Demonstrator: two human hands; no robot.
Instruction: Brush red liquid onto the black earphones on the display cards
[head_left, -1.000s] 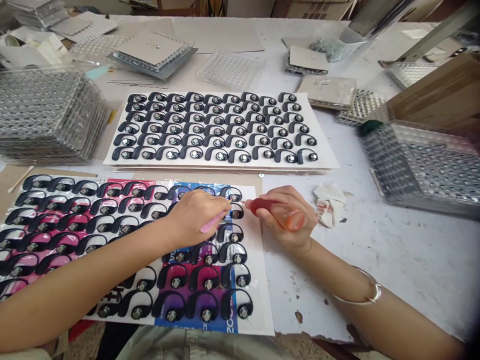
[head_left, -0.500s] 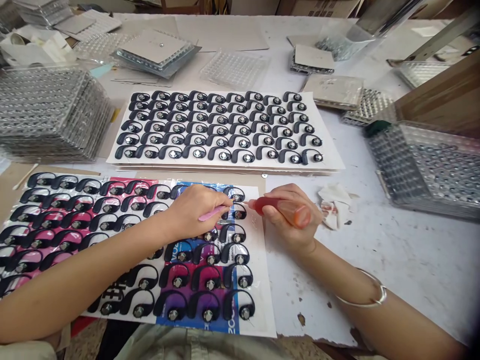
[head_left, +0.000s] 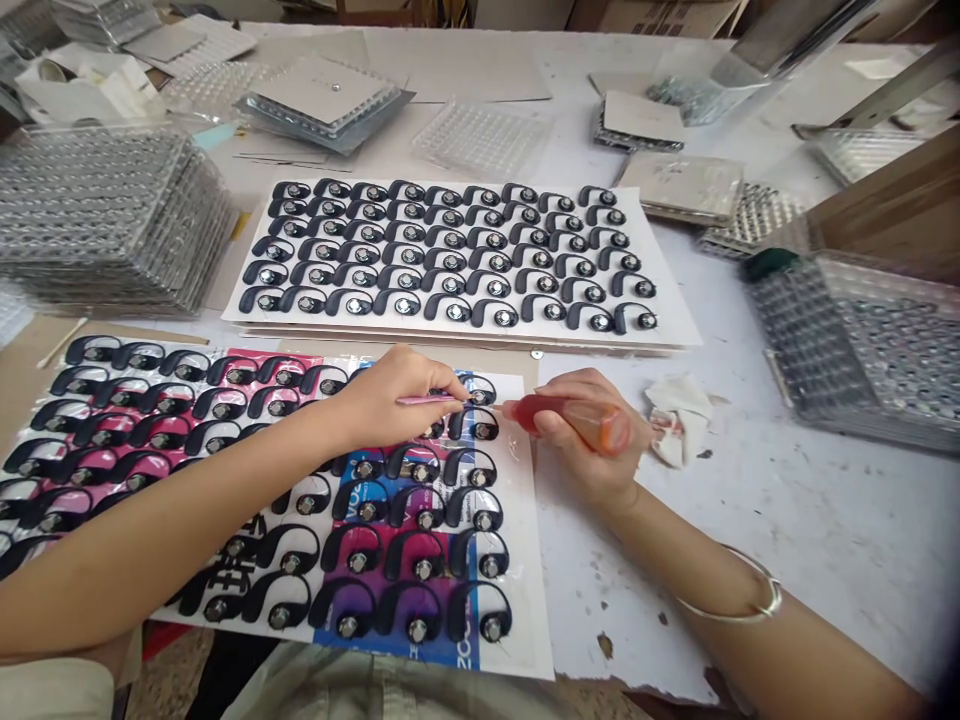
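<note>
My left hand [head_left: 409, 395] is closed on a slim pink tool [head_left: 424, 400] that looks like tweezers; its tip is at the upper right of the near board. My right hand [head_left: 592, 430] grips a small squeeze bottle [head_left: 574, 418] of red liquid, its thin nozzle pointing left, close to the tool's tip. Under both tips is a black ear-hook piece [head_left: 480, 390] with a round silver part. Rows of similar pieces lie on the near board [head_left: 529, 600], which has colourful printed film. My left hand and forearm hide several of them.
Behind lies a white board [head_left: 664, 320] with rows of similar black pieces. Stacked clear blister trays [head_left: 112, 220] stand at the left, more trays [head_left: 885, 340] at the right. A crumpled stained tissue [head_left: 679, 415] is beside my right hand; a cotton swab [head_left: 61, 342] lies at the left.
The view has shifted slightly, so the table items sit a little further right. The pink tool has turned to show its thin edge. Both hands keep their holds, tips still close together.
</note>
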